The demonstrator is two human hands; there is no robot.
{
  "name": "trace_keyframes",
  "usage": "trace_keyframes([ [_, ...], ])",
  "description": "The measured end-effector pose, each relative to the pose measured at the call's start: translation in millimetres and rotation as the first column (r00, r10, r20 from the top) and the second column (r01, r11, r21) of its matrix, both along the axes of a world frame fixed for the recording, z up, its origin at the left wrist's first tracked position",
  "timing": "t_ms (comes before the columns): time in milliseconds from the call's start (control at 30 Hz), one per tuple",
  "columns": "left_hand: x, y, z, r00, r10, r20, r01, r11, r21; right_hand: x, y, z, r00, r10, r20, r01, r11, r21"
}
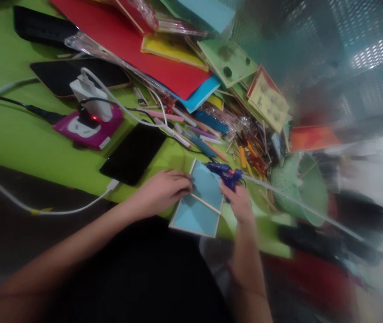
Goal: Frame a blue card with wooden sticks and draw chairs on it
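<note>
A light-blue card panel (pixel 200 217) edged with thin wooden strips lies at the near edge of the green table, tilted in view. A thin wooden stick (pixel 206 204) crosses its middle. At the panel's left side my left hand (pixel 167 188) is closed, its fingers pinching that stick's left end. My right hand (pixel 240 202) grips a dark-blue hot glue gun (pixel 227 172) by its handle, over the panel's upper right. The gun's nozzle points left, above the top part of the card. From its back a long pale glue stick (pixel 299 204) runs out to the right.
A black phone (pixel 134 152), a purple power strip (pixel 87 128) with a white charger (pixel 90 96), and cables lie left. Behind are pens, sticks, cutters and coloured sheets (pixel 127 45) in a heap. A green bowl (pixel 295 188) stands right, beside blurred objects.
</note>
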State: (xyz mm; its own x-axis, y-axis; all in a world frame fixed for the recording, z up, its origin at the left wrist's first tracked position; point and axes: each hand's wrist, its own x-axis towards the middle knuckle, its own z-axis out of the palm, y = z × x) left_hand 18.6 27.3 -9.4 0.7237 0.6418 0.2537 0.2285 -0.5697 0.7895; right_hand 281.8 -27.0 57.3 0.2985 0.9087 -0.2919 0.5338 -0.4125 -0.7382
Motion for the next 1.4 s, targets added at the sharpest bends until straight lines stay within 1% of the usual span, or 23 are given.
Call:
trace_keyframes([
  [267, 0, 0, -1.0, 1.0, -0.006, 0.003, 0.006, 1.0, 0.003, 2, -1, 1.5, 0.997, 0.059, 0.056, -0.059, 0.998, 0.001],
  [467, 0, 0, -1.2, 1.0, -0.009, 0.001, 0.009, 1.0, -0.003, 1, 0, -0.5, 0.995, 0.077, 0.064, -0.078, 0.997, 0.01],
  [733, 0, 0, -2.1, 1.0, -0.001, -0.005, 0.001, 1.0, -0.017, -6, 5, -3.0, 0.995, 0.078, 0.055, -0.079, 0.997, 0.006],
  [1033, 0, 0, -1.2, 1.0, -0.002, -0.007, 0.002, 1.0, -0.02, 5, -4, -0.2, 0.996, 0.049, 0.074, -0.048, 0.999, -0.011],
  [1300, 0, 0, 0.2, 1.0, 0.005, -0.015, -0.005, 1.0, -0.023, -2, 0, -0.3, 0.995, 0.07, 0.074, -0.071, 0.997, 0.015],
  [1400, 0, 0, -0.1, 1.0, 0.005, -0.01, -0.005, 1.0, -0.024, 2, -2, 1.0, 0.995, 0.048, 0.086, -0.048, 0.999, -0.001],
])
